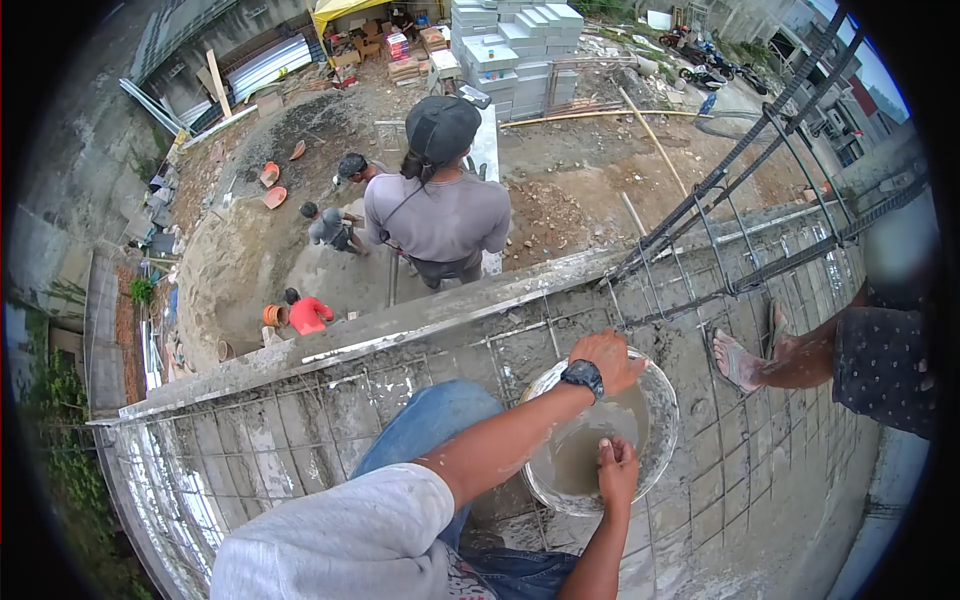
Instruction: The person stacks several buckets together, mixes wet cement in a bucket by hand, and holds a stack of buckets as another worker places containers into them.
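A round bucket [661, 462] with a pale, smeared rim stands on the mesh and holds murky grey-brown liquid. My left hand [605, 361], with a dark watch on its wrist, is curled over the far rim. Above the liquid at the near right side is my right hand [617, 468], its fingers drawn together; anything between them is too small to make out. My knee in blue jeans [440, 415] is left of the bucket.
Rebar mesh [715, 465] lies over wet concrete. A rebar cage [735, 285] rises at right, near another person's sandalled foot [738, 362]. Beyond the raised concrete edge [400, 330], a person in a cap [438, 215] stands; several others work lower down near sand [225, 265].
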Demonstrator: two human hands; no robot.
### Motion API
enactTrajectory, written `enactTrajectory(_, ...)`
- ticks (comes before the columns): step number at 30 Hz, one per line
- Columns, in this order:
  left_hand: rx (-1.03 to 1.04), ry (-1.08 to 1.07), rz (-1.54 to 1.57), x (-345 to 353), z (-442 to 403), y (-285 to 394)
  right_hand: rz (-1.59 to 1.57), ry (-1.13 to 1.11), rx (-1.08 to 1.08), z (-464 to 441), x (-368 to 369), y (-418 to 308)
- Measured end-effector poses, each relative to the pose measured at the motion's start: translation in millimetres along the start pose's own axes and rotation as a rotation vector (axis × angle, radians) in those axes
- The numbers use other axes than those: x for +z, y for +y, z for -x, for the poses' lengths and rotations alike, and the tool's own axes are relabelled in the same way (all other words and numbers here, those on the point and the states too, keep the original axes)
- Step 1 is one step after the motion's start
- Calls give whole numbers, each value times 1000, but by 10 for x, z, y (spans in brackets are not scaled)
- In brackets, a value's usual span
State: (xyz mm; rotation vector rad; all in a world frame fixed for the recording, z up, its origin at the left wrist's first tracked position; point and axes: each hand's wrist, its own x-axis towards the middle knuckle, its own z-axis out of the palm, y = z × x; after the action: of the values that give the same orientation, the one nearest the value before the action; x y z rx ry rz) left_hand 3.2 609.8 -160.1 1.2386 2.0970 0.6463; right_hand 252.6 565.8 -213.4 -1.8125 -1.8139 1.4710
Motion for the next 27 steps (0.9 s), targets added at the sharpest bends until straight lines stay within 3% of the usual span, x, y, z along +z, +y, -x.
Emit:
enactTrajectory(4,24,8,-19,-2,8,10,-174,39,176,-61,-17,44)
enactTrajectory(10,37,32,-21,40,-18,-20,-347,5,265,-53,-12,-114)
enactTrajectory(13,32,32,-9,70,-45,-44,-481,106,178,-70,-71,-74)
enactTrajectory(16,34,41,5,56,-38,-44,-104,221,-171,-184,-61,110)
enactTrajectory(19,30,39,10,67,-36,-50,-459,90,172,58,-170,-340)
enactTrajectory(22,37,55,23,75,-27,-38,-849,18,217,109,-282,-407)
enactTrajectory(27,44,60,38,42,-9,-39,-1026,37,108,195,-330,-899)
